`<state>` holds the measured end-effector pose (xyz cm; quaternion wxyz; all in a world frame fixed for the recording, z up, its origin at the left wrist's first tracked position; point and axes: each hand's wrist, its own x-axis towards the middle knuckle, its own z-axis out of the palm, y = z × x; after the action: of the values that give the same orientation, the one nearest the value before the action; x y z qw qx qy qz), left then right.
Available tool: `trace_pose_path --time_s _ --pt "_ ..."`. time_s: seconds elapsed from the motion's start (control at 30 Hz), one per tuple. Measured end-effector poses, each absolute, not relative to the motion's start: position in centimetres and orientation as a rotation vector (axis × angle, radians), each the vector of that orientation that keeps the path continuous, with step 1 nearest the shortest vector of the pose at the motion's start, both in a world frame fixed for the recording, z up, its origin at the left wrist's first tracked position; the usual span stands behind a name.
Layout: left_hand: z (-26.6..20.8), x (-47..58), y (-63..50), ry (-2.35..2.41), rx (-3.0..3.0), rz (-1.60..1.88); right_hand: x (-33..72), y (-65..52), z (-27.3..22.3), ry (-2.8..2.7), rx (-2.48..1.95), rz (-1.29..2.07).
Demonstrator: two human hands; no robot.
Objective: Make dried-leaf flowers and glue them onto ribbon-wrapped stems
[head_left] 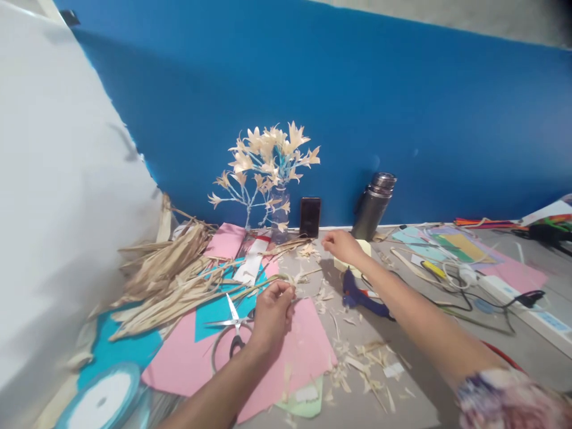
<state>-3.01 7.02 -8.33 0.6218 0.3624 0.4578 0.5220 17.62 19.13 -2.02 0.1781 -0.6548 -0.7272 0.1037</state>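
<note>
My left hand [273, 314] is closed in a pinch above the pink paper [308, 339]. A small pale husk piece [295, 279] sticks up from its fingertips. Right beside that hand lies an open pair of scissors [235, 322] with dark handles. My right hand [343, 246] is stretched forward past the pale yellow dish [367, 248], fingers curled together and pointing left; whatever they may hold is hidden. Below its wrist rests a dark blue glue gun [357, 295]. Pale husk scraps [308, 250] are scattered on the table near both hands.
Dried corn husks [174, 268] are heaped at the left, with a light-blue ribbon roll [102, 396] in front. Pale husk flowers [268, 149] stand in a clear bottle. A phone [310, 217] and a flask [375, 205] lean on the blue wall. A power strip [527, 310] lies right.
</note>
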Motion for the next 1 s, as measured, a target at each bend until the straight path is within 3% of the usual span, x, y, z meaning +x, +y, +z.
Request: trace_pose_path --time_s 0.27,0.63,1.0 --pt "-8.7 -3.1 7.3 1.099 0.767 1.231 15.3 25.2 -4.8 -2.207 -2.022 0.277" --pt "-8.7 -3.2 7.4 1.110 0.771 1.210 15.5 24.5 -5.2 -2.263 -1.948 0.028" --pt "-8.7 -3.1 7.3 1.105 0.813 1.233 15.7 25.2 -6.0 -2.336 -1.975 0.079"
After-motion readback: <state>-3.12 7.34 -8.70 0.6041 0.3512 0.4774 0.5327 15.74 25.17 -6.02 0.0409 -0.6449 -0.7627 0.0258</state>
